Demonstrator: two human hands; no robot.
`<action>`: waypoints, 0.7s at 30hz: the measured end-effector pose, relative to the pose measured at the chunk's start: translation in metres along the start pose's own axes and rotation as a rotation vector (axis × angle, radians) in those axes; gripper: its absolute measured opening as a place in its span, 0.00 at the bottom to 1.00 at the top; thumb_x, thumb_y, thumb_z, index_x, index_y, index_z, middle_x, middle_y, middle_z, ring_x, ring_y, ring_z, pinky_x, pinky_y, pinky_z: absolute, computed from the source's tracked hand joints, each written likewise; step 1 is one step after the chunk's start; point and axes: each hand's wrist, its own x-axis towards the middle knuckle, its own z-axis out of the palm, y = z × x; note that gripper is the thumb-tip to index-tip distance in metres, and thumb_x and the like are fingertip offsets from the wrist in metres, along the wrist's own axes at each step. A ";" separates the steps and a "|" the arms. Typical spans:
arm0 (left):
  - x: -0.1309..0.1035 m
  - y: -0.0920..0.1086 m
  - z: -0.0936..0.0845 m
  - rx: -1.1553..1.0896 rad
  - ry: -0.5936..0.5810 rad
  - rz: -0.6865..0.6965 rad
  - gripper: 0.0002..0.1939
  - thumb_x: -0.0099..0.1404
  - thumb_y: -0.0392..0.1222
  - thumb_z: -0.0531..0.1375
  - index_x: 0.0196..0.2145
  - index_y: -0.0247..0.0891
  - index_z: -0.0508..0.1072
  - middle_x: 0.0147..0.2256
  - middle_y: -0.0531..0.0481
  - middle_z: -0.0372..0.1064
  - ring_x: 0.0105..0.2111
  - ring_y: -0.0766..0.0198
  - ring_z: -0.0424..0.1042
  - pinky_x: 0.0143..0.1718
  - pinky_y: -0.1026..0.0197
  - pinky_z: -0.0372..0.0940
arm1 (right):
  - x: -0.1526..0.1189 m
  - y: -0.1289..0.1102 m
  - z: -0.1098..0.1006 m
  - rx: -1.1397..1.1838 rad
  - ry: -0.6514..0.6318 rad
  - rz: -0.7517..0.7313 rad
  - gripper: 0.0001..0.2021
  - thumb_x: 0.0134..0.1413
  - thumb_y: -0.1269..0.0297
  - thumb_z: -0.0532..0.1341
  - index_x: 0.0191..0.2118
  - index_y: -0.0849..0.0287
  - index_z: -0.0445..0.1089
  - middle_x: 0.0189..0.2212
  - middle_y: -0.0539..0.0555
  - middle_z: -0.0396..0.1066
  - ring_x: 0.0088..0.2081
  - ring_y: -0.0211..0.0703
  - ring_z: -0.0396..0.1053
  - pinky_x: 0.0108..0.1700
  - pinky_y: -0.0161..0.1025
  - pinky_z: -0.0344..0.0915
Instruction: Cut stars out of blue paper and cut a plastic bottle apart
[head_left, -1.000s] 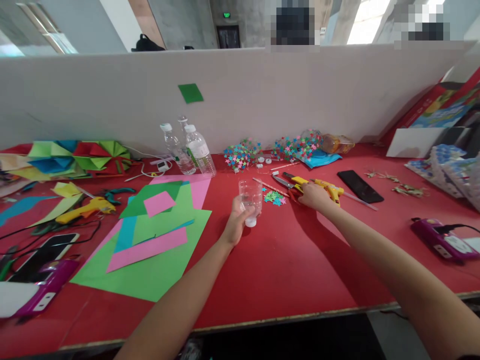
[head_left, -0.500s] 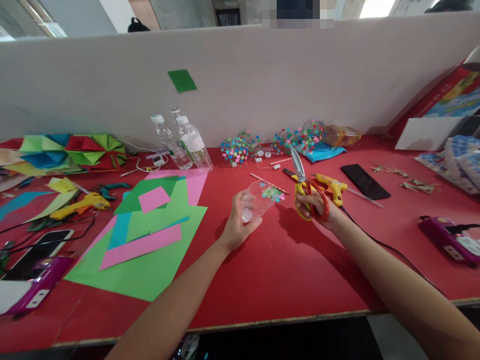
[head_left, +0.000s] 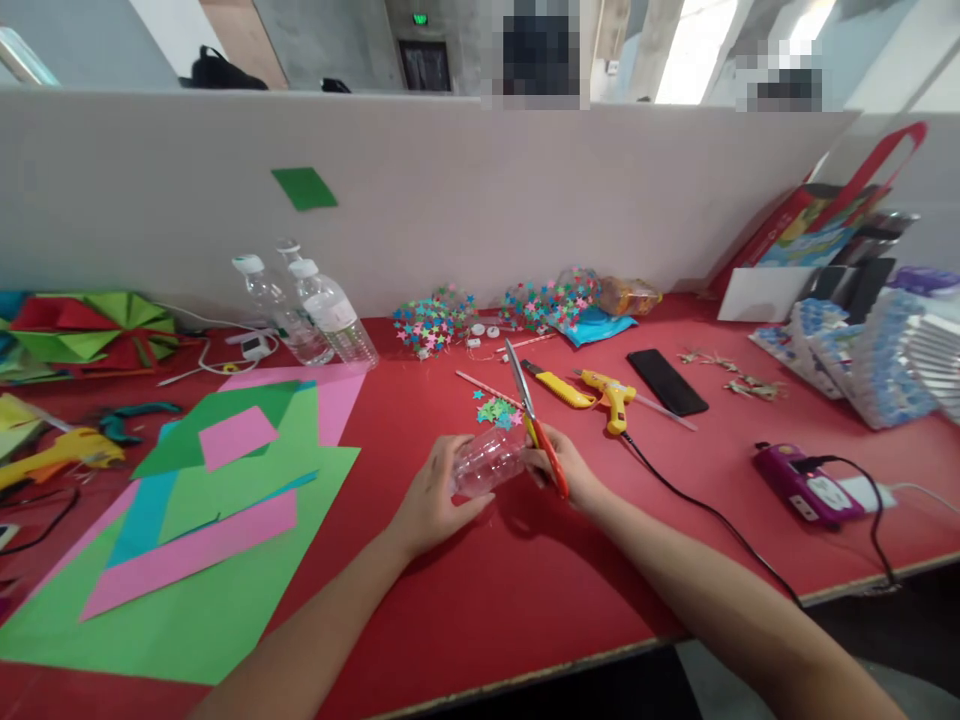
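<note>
Our left hand (head_left: 439, 505) is curled partway round a short piece of clear plastic bottle (head_left: 487, 462), thumb along the near side and fingers behind. The piece is tilted onto its side over the middle of the red table (head_left: 510, 600), between the front and back edges; we cannot tell whether it touches the surface. Our right hand (head_left: 559, 470) is closed round the handles of the scissors (head_left: 531, 415), its fingertips just beside the right end of the plastic. The blades point up and away, towards the back edge, and look nearly together, though the angle leaves us unsure.

Just beyond the plastic lies a small heap of paper stars (head_left: 499, 410), with a striped straw (head_left: 484, 385) next to it. To the right are a yellow cutter (head_left: 566, 390), a glue gun (head_left: 613, 395) and a black phone (head_left: 667, 381). Towards the left edge we have sheets of coloured paper (head_left: 225, 560), and behind them bottles (head_left: 334, 315) stand near the back edge.

We judge this to be the moment of lining up a cut: the plastic is in one hand, the scissors in the other, and the blades are not on the plastic. The next move seems to call for turning the blades down to the rim, parting them, and keeping the left fingers out of their path.
</note>
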 end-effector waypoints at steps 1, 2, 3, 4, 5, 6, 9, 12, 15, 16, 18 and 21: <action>0.000 0.000 0.000 0.004 0.001 -0.005 0.32 0.60 0.45 0.64 0.58 0.42 0.54 0.53 0.40 0.62 0.53 0.49 0.69 0.53 0.43 0.68 | 0.001 0.000 0.000 0.004 -0.002 0.001 0.12 0.39 0.63 0.61 0.29 0.54 0.56 0.12 0.38 0.57 0.12 0.31 0.52 0.15 0.30 0.46; 0.000 0.000 0.001 0.006 0.003 -0.013 0.32 0.60 0.45 0.64 0.58 0.42 0.54 0.53 0.39 0.62 0.54 0.49 0.69 0.53 0.43 0.67 | 0.001 0.000 0.000 0.008 -0.006 0.002 0.12 0.38 0.63 0.61 0.29 0.54 0.56 0.11 0.38 0.57 0.12 0.31 0.52 0.15 0.30 0.46; 0.000 -0.001 0.001 0.005 0.003 -0.021 0.33 0.60 0.45 0.64 0.58 0.42 0.54 0.54 0.39 0.62 0.54 0.48 0.69 0.53 0.42 0.67 | 0.002 0.000 0.000 0.013 -0.011 0.002 0.12 0.37 0.63 0.61 0.28 0.54 0.55 0.11 0.38 0.57 0.12 0.31 0.52 0.15 0.30 0.46; 0.000 -0.001 0.001 0.001 0.003 -0.031 0.33 0.59 0.45 0.64 0.58 0.42 0.54 0.54 0.39 0.62 0.54 0.47 0.69 0.53 0.42 0.67 | 0.002 0.000 0.000 0.019 -0.015 0.002 0.12 0.37 0.63 0.61 0.28 0.54 0.55 0.11 0.38 0.57 0.11 0.31 0.52 0.14 0.30 0.46; 0.000 -0.001 0.002 -0.006 -0.003 -0.040 0.34 0.59 0.46 0.64 0.58 0.42 0.54 0.54 0.39 0.62 0.54 0.47 0.68 0.53 0.42 0.67 | 0.002 0.000 0.000 0.025 -0.018 0.001 0.12 0.37 0.64 0.61 0.28 0.54 0.56 0.11 0.38 0.57 0.11 0.31 0.52 0.14 0.30 0.46; 0.000 -0.002 0.002 -0.018 -0.007 -0.050 0.34 0.59 0.46 0.65 0.58 0.43 0.54 0.54 0.39 0.62 0.55 0.47 0.68 0.54 0.41 0.67 | 0.002 0.000 0.000 0.032 -0.021 0.000 0.12 0.37 0.64 0.61 0.28 0.54 0.56 0.11 0.38 0.57 0.11 0.31 0.52 0.14 0.30 0.46; 0.000 -0.003 0.002 -0.074 -0.009 -0.091 0.33 0.59 0.46 0.65 0.57 0.43 0.55 0.54 0.40 0.63 0.55 0.47 0.69 0.54 0.41 0.67 | 0.002 0.002 0.000 0.051 -0.026 -0.007 0.11 0.38 0.65 0.60 0.29 0.54 0.57 0.11 0.38 0.58 0.11 0.32 0.53 0.14 0.29 0.47; 0.000 -0.005 0.002 -0.126 0.001 -0.121 0.32 0.57 0.47 0.65 0.56 0.42 0.58 0.53 0.40 0.65 0.54 0.47 0.69 0.54 0.41 0.67 | 0.002 0.004 -0.001 0.062 -0.028 -0.018 0.11 0.38 0.64 0.61 0.30 0.54 0.58 0.11 0.39 0.59 0.12 0.33 0.55 0.14 0.30 0.49; 0.001 -0.006 0.003 -0.166 0.017 -0.157 0.33 0.55 0.48 0.67 0.55 0.40 0.61 0.54 0.39 0.65 0.55 0.47 0.68 0.56 0.42 0.65 | 0.001 0.003 -0.001 0.059 -0.028 -0.034 0.12 0.40 0.63 0.62 0.31 0.54 0.58 0.12 0.40 0.61 0.12 0.34 0.56 0.14 0.30 0.51; 0.002 -0.006 0.003 -0.199 0.023 -0.182 0.33 0.54 0.48 0.67 0.55 0.40 0.61 0.54 0.39 0.65 0.55 0.47 0.69 0.56 0.42 0.65 | 0.000 0.002 -0.001 0.055 -0.028 -0.041 0.12 0.41 0.62 0.63 0.30 0.54 0.58 0.12 0.40 0.61 0.12 0.34 0.57 0.15 0.31 0.52; 0.003 -0.005 0.004 -0.329 0.020 -0.260 0.34 0.53 0.48 0.68 0.54 0.40 0.61 0.53 0.39 0.66 0.53 0.49 0.70 0.54 0.44 0.66 | -0.002 -0.002 -0.001 0.048 -0.023 -0.062 0.13 0.43 0.59 0.64 0.30 0.54 0.57 0.13 0.41 0.62 0.13 0.34 0.58 0.15 0.31 0.53; 0.006 -0.002 0.002 -0.628 0.003 -0.402 0.33 0.54 0.51 0.67 0.54 0.40 0.61 0.50 0.41 0.69 0.46 0.54 0.74 0.49 0.50 0.69 | -0.006 -0.009 -0.003 0.034 0.001 -0.099 0.15 0.47 0.55 0.65 0.28 0.54 0.56 0.15 0.41 0.62 0.14 0.32 0.57 0.16 0.31 0.53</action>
